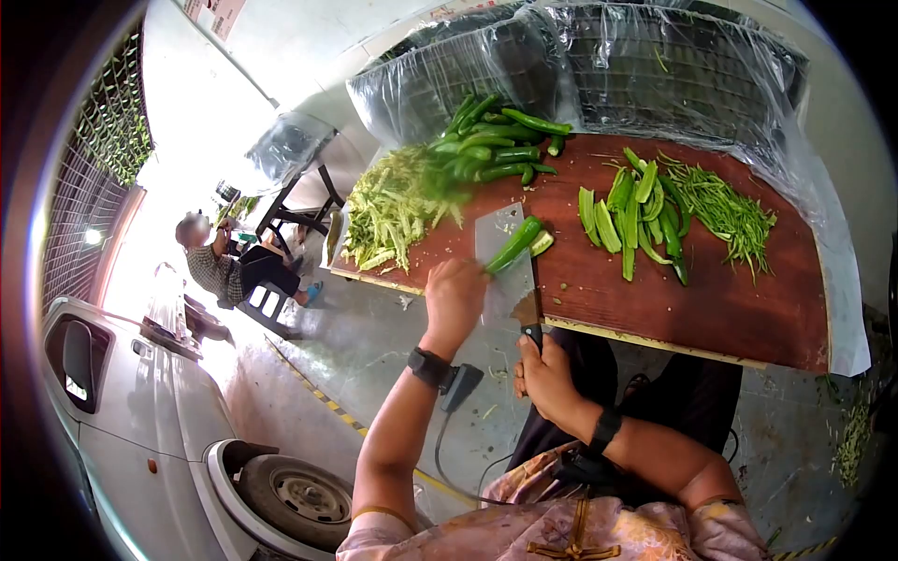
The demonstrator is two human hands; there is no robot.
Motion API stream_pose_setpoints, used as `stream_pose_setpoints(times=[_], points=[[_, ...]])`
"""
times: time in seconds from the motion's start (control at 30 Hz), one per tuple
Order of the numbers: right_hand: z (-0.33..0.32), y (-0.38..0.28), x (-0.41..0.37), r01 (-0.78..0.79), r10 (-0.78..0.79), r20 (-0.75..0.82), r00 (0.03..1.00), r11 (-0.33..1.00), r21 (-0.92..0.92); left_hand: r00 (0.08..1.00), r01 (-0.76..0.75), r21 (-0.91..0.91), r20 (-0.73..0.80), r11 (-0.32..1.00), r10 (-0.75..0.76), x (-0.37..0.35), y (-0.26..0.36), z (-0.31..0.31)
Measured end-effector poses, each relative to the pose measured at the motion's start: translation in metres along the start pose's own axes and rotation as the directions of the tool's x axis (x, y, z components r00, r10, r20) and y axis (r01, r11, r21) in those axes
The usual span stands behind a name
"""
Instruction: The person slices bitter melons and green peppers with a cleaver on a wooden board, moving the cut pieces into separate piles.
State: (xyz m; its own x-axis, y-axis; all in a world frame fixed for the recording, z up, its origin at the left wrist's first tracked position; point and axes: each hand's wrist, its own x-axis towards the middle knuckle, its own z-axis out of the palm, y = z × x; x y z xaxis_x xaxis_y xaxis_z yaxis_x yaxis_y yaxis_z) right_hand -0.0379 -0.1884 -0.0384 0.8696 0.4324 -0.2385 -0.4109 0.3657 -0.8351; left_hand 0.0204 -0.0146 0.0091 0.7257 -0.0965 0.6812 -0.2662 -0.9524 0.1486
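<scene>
Left hand [456, 297] pinching a pepper [514, 247] over the knife [510, 286] gripped in the right hand [550, 376], at the counter [608, 301] edge; should the pepper roll, the knife could nick the left hand.

No text is showing legibly: a pale sheet [221, 13] on the wall [309, 37] at the upper left is bearing reddish print too small to read.

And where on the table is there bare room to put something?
Widest: the tabletop's front right, between the shredded green heap and the front edge. Smaller: between the cleaver and the split peppers. Crowded: the left side, under pale shreds and whole peppers.
</scene>
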Motion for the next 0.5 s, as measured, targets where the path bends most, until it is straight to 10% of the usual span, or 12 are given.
stream_pose_setpoints(times=[0.5], points=[[0.018,-0.006,0.025,-0.04,0.04,0.0,0.999,0.998,0.039,0.999,0.026,-0.106,0.028,0.994,-0.023,0.007,0.035,0.002]])
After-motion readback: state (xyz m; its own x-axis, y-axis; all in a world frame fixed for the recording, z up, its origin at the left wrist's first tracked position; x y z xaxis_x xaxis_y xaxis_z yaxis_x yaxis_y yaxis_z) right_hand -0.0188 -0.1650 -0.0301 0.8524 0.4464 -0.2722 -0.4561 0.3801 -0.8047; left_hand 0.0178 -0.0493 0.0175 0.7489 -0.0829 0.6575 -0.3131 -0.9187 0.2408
